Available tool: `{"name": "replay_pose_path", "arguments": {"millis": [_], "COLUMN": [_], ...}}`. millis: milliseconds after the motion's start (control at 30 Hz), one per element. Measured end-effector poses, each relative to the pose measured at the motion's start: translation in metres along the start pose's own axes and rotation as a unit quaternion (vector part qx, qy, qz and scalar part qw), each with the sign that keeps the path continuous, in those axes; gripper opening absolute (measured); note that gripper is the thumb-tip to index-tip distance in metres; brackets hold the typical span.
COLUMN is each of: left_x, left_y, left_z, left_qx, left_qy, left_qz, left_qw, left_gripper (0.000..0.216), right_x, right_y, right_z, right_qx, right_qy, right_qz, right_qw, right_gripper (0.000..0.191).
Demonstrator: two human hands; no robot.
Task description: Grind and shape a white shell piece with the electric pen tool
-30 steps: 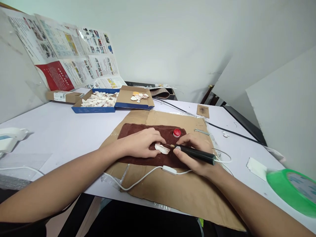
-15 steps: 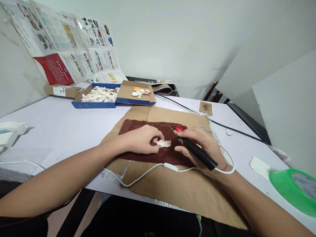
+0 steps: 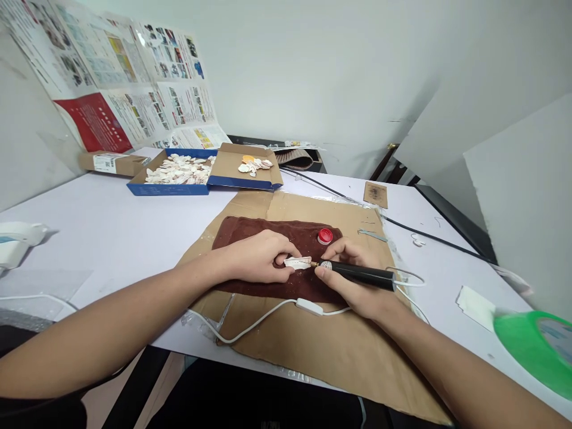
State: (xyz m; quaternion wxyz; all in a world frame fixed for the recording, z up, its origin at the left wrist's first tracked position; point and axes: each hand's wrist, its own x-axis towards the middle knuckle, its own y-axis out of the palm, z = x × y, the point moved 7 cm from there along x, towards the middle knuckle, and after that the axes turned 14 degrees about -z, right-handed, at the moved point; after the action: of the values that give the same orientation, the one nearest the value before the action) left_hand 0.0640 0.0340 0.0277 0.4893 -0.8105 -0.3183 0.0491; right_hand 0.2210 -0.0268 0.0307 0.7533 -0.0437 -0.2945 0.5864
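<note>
On the tabletop (image 3: 111, 226), a blue box (image 3: 167, 189) of shells sits at the far left. The left hand (image 3: 257, 256) pinches a pale shell (image 3: 297, 262) against the brown cloth (image 3: 241, 229). The right hand (image 3: 357, 289) is closed around a black pen tool (image 3: 360, 274), its tip touching the shell. A red cap (image 3: 325, 236) lies just behind.

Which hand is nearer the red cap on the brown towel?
Right. The right hand lies just beside the small round red cap; the left hand sits farther left.
</note>
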Motion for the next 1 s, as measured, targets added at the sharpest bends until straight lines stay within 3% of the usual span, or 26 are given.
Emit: {"name": "replay_pose_path", "arguments": {"millis": [200,333,1000], "left_x": [0.001,0.002,0.000], "left_y": [0.006,0.011,0.014], "left_z": [-0.002,-0.003,0.001], "left_qx": [0.000,0.001,-0.033], "left_qy": [0.044,0.010,-0.058], "left_qz": [-0.004,0.009,0.001], "left_qw": [0.999,1.000,0.998], "left_gripper": [0.032,0.029,0.020], "right_x": [0.004,0.004,0.000], "right_y": [0.006,0.006,0.012], "right_z": [-0.003,-0.011,-0.003], "right_qx": [0.011,0.010,-0.012], "right_qy": [0.066,0.094,0.027], "right_qz": [0.029,0.022,0.035], "right_qw": [0.997,0.995,0.999], "right_gripper": [0.020,0.023,0.020]}}
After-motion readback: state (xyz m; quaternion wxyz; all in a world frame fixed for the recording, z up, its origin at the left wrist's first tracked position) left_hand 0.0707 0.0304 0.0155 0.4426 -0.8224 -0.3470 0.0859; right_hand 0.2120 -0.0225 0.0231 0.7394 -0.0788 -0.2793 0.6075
